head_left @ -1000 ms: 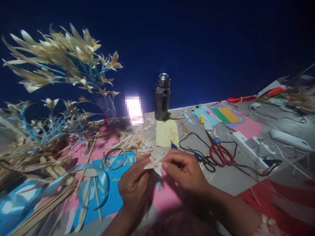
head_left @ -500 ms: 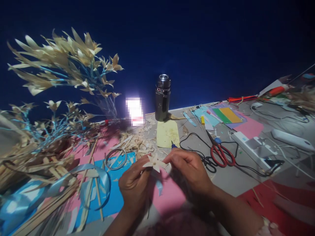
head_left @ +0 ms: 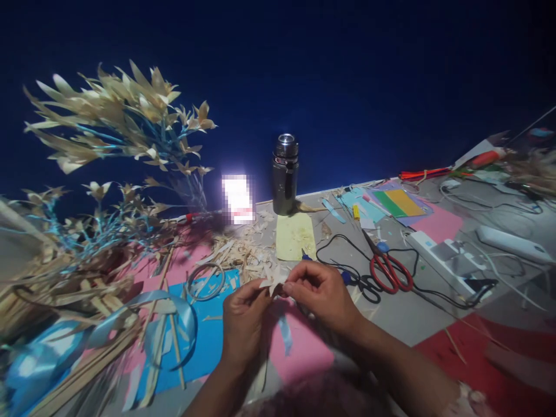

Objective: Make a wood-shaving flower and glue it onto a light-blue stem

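Observation:
A pale, pointed-petalled craft flower (head_left: 273,278) is held up between both hands over the pink sheet (head_left: 299,344). My left hand (head_left: 244,315) is closed around its underside, thumb and fingers hiding the base. From the other side, my right hand (head_left: 324,292) pinches the flower's right edge between thumb and fingers. Below the flower hangs a short light blue ribbon strip (head_left: 285,335); where its top is fixed I cannot tell. A blue-handled pointed tool (head_left: 305,255) lies just beyond my right hand, partly covered by it.
Red-handled scissors (head_left: 391,272) and black-handled scissors (head_left: 369,288) lie at right, near a white power strip (head_left: 438,260). A dark flask (head_left: 285,179) stands behind a yellow sheet (head_left: 295,234). At left are dried-leaf flowers (head_left: 130,116), a ribbon roll (head_left: 47,353) and a ring (head_left: 206,282).
My left hand has shifted right and the flower has tilted, its face turned more away. My right hand has moved slightly left, now pinching at the petals. The whole view has shifted a little.

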A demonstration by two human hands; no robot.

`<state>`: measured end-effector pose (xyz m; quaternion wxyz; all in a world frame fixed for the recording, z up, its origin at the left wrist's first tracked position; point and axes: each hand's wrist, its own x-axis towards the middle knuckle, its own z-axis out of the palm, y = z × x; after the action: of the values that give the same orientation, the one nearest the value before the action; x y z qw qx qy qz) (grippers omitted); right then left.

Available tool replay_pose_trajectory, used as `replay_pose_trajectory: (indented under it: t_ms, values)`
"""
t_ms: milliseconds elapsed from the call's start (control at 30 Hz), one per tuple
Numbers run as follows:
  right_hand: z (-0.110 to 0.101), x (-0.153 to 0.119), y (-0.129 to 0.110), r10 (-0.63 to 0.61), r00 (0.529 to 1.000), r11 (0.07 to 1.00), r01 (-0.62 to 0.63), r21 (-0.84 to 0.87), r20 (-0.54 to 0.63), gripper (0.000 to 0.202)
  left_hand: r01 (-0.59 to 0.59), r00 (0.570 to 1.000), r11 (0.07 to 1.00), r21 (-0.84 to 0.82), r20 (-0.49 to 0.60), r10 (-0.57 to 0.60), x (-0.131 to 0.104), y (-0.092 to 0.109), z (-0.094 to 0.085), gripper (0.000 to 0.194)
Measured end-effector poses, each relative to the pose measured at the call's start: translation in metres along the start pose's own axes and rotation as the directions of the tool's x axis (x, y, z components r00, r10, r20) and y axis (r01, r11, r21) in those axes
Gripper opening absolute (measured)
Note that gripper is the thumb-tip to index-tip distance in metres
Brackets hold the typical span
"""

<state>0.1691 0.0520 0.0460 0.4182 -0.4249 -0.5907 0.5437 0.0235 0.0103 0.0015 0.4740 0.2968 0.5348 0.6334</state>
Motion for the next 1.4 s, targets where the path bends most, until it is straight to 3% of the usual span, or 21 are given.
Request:
replay_pose_trajectory:
  t_ms: [133, 367, 533, 733, 900, 1033, 1133, 1233, 1400]
  values:
    - [-0.001, 0.002, 0.001, -0.011, 1.0, 0.999, 0.011, -0.036, 0.002, 0.014, 0.155, 0.988, 0.968, -0.197, 0.018, -0.155, 0.001, 0.004, 0.003, 0.02]
    - [0.013, 0.008, 0.002, -0.065, 0.994, 0.994, 0.073, -0.083, 0.089, 0.008, 0.179, 0.979, 0.912, -0.369, -0.021, -0.201, 0.007, 0.036, 0.005, 0.034]
    - [0.03, 0.012, 0.004, -0.095, 0.987, 0.995, 0.1, -0.027, 0.131, 0.006, 0.199, 0.975, 0.887, -0.416, -0.011, -0.223, 0.006, 0.047, 0.005, 0.037]
    - [0.03, 0.013, 0.004, -0.012, 0.99, 0.992, -0.006, 0.124, 0.143, 0.011, 0.257, 0.961, 0.89, -0.378, 0.006, -0.275, 0.002, 0.047, 0.003, 0.047]
    - [0.022, 0.015, 0.001, 0.045, 0.983, 0.979, -0.079, 0.188, 0.18, 0.017, 0.237, 0.972, 0.901, -0.362, 0.095, -0.217, -0.001, 0.044, -0.006, 0.031]
    - [0.021, 0.014, -0.001, 0.066, 0.979, 0.983, -0.097, 0.155, 0.192, 0.016, 0.226, 0.971, 0.87, -0.439, 0.178, -0.162, -0.003, 0.044, -0.01, 0.042]
    - [0.023, 0.01, -0.001, 0.043, 0.985, 0.994, -0.06, 0.096, 0.17, 0.012, 0.175, 0.982, 0.912, -0.37, 0.136, -0.134, -0.003, 0.047, -0.012, 0.046]
    - [0.026, 0.006, 0.0, -0.016, 0.989, 1.0, 0.013, 0.025, 0.145, 0.009, 0.076, 0.997, 0.976, -0.206, 0.047, -0.068, -0.002, 0.052, -0.014, 0.031]
    - [0.031, 0.001, 0.001, -0.187, 0.974, 0.965, 0.207, -0.162, 0.13, 0.009, -0.061, 0.998, 0.998, -0.016, -0.028, 0.061, -0.001, 0.057, -0.017, 0.029]
